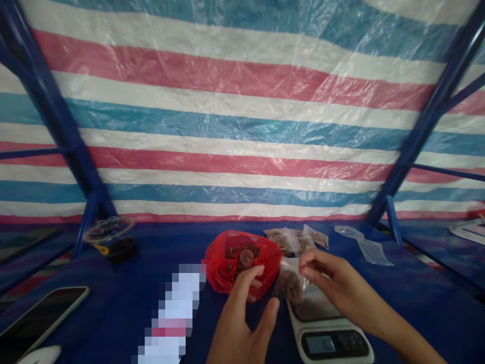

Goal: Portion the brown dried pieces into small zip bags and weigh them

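Observation:
Pinched in the fingers of my right hand (333, 283) is the top edge of a small clear zip bag (291, 284) with brown dried bits inside. The bag hangs by the back left corner of a white digital scale (333, 337), whose display is lit. My left hand (246, 316) holds nothing; its thumb and fingers are apart, in front of a red plastic bag (215, 263). That red bag stands open with brown dried bits in it, and a small clear cup (246, 258) sits among them.
Several filled zip bags (297, 239) lie behind the red bag. Flat clear bags (369, 247) are at the back right. A clear plastic container (113, 240) with dark contents, a phone (40, 321) and a blurred-out strip (170, 316) are on the left. Striped sheeting (235, 126) closes the back.

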Tool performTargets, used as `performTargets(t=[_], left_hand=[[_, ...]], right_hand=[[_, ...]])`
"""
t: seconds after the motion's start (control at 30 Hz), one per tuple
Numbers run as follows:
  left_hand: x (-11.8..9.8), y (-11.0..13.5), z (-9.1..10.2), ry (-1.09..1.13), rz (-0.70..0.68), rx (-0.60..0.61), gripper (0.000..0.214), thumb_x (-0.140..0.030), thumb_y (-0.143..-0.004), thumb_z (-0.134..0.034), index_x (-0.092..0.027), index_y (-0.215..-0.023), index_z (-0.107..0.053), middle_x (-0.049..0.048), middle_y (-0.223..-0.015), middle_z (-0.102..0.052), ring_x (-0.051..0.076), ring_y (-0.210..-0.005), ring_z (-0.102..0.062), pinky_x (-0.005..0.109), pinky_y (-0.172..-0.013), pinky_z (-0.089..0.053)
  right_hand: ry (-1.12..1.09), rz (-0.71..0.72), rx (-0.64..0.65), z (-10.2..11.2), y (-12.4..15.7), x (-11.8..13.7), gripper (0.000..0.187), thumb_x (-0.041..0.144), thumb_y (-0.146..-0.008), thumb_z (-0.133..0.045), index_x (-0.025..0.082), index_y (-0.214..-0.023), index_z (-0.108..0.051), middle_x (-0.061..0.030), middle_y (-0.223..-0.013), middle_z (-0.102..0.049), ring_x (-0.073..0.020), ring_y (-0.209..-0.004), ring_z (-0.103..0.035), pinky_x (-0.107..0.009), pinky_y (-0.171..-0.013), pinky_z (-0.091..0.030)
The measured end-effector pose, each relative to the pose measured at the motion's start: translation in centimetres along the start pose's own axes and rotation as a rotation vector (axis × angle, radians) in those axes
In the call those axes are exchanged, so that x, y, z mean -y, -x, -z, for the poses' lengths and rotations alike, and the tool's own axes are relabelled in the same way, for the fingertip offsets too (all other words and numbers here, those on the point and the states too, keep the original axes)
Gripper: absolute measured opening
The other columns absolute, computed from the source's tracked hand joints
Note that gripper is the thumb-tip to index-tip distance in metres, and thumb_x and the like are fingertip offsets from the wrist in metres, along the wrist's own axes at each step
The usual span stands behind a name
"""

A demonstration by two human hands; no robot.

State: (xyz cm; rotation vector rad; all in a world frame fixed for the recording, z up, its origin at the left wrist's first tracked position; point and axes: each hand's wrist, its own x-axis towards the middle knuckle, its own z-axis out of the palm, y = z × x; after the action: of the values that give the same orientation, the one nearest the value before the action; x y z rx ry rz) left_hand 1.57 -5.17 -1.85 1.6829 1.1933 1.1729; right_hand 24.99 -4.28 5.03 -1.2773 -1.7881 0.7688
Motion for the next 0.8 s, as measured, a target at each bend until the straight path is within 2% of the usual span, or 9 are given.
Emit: performTargets(t=[0.07, 0.17, 0.23, 0.37, 0.57, 0.7, 0.8], left_hand=[[-0.5, -0.1, 0.2, 0.118, 0.047, 0.049, 0.053, -0.054, -0.096, -0.066, -0.026, -0.141, -0.064, 0.0109, -0.136, -0.073, 0.028, -0.121, -0.069, 0.039, -0.106, -0.053], [-1.3, -0.5, 0.5, 0.286, 0.104, 0.139, 0.046, -0.06, -0.099, -0.06, -0.023, -0.12, -0.076, 0.0099, -0.114, -0.081, 0.027, -0.104, -0.075, 0.034, -0.091, -0.059], [-1.8, -0.8, 0.7, 0.362, 0.137, 0.095, 0.048, -0.063, -0.097, -0.061, -0.021, -0.111, -0.079, 0.0085, -0.102, -0.082, 0.026, -0.093, -0.076, 0.031, -0.08, -0.059], [-1.8, -1.1, 1.2, 0.453, 0.15, -0.01, 0.05, -0.066, -0.093, -0.067, -0.02, -0.108, -0.079, 0.0076, -0.1, -0.082, 0.025, -0.09, -0.076, 0.031, -0.078, -0.06], [-1.1, -1.0, 1.9, 0.423, 0.111, -0.056, 0.045, -0.06, -0.095, -0.068, -0.019, -0.109, -0.08, 0.0071, -0.101, -0.082, 0.024, -0.089, -0.076, 0.03, -0.079, -0.061], [-1.1, -0.9, 2.0, 0.406, 0.082, -0.031, 0.042, -0.057, -0.098, -0.066, -0.02, -0.11, -0.08, 0.0075, -0.104, -0.083, 0.023, -0.089, -0.076, 0.03, -0.079, -0.061], [-1.3, -0.9, 1.9, 0.417, 0.092, 0.003, 0.043, -0.058, -0.1, -0.063, -0.021, -0.113, -0.08, 0.0079, -0.111, -0.083, 0.024, -0.096, -0.076, 0.031, -0.087, -0.061]], right_hand=[[-0.098, 0.023, 0.079, -1.6, 0.1, 1.4, 0.026, 0.047, -0.1, -0.065, 0.025, -0.089, -0.07, 0.0005, -0.085, -0.069, -0.0176, -0.081, -0.063, -0.027, -0.075, -0.048], [-0.251, 0.015, 0.098, -4.0, -0.1, 2.2, 0.018, 0.044, -0.097, -0.071, 0.026, -0.097, -0.072, 0.0011, -0.091, -0.07, -0.0165, -0.086, -0.064, -0.026, -0.079, -0.05], [-0.387, -0.015, 0.074, -5.2, -0.5, 2.1, 0.022, 0.046, -0.094, -0.076, 0.028, -0.104, -0.07, 0.0015, -0.092, -0.071, -0.0161, -0.086, -0.065, -0.026, -0.078, -0.051], [-0.565, -0.066, 0.049, -6.5, -1.5, 1.7, 0.033, 0.05, -0.086, -0.083, 0.026, -0.099, -0.066, 0.0014, -0.089, -0.07, -0.0163, -0.083, -0.066, -0.026, -0.074, -0.053], [-0.571, -0.001, -0.106, -7.3, -1.6, 2.5, 0.032, 0.048, -0.085, -0.085, 0.025, -0.09, -0.063, 0.001, -0.089, -0.067, -0.0174, -0.086, -0.065, -0.028, -0.078, -0.054], [-0.567, 0.014, -0.119, -7.8, -1.4, 2.7, 0.029, 0.044, -0.089, -0.082, 0.025, -0.088, -0.059, 0.0013, -0.09, -0.067, -0.0167, -0.086, -0.065, -0.027, -0.078, -0.054], [-0.547, 0.045, -0.148, -8.2, -1.3, 2.6, 0.027, 0.048, -0.091, -0.079, 0.026, -0.092, -0.062, 0.0011, -0.09, -0.068, -0.0166, -0.086, -0.066, -0.026, -0.079, -0.056]])
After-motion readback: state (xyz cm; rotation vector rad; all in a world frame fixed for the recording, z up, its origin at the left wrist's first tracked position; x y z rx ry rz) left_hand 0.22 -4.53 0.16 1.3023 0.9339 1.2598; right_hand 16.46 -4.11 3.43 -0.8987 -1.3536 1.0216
